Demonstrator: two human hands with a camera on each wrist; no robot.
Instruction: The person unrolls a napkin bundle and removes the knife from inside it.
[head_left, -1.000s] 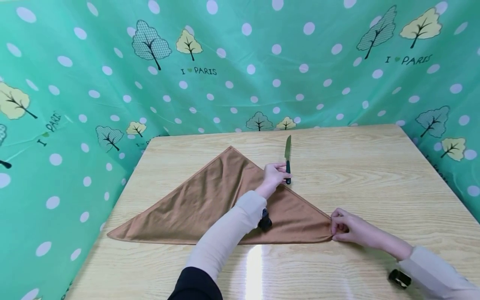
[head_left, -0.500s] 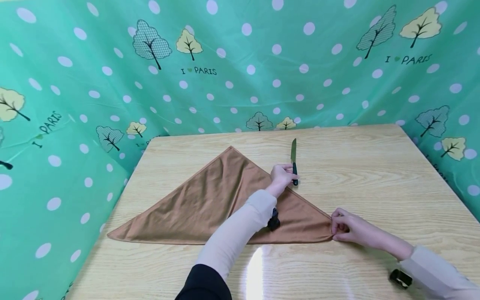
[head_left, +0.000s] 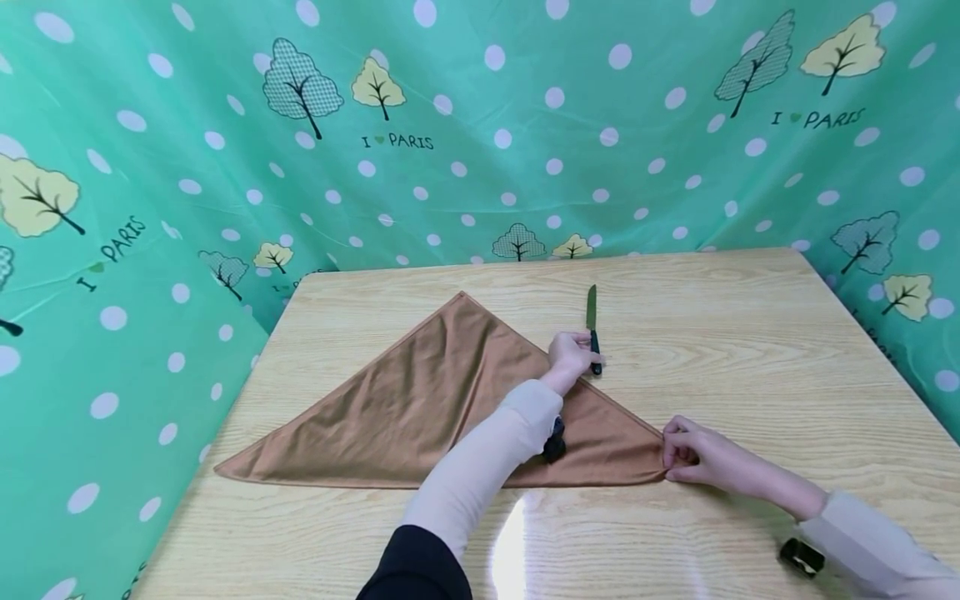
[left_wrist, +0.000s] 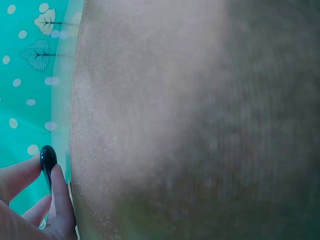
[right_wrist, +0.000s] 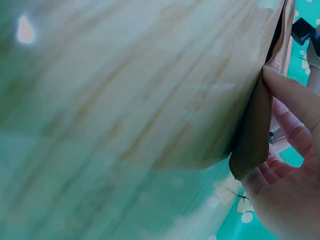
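Observation:
A brown cloth (head_left: 397, 400), folded into a triangle, lies on the table with its peak pointing away from me. My left hand (head_left: 572, 353) reaches across it and grips a knife (head_left: 592, 307) by its black handle. The blade points to the far side, just right of the cloth's sloping edge. In the left wrist view the handle's end (left_wrist: 48, 157) shows between thumb and fingers. At the cloth's right corner (right_wrist: 252, 137), my right hand (head_left: 701, 458) pinches the fabric between thumb and fingers. The right wrist view shows the corner flap raised in that hand.
The light wooden table (head_left: 750, 333) extends right and behind the cloth. A green dotted curtain (head_left: 450, 125) with printed trees hangs along the back and sides. Black wrist-camera mounts (head_left: 801, 557) sit by the sleeves.
My left hand has carried the knife to the right and slightly nearer to me. The right hand stays at the cloth's corner, and the cloth has not moved.

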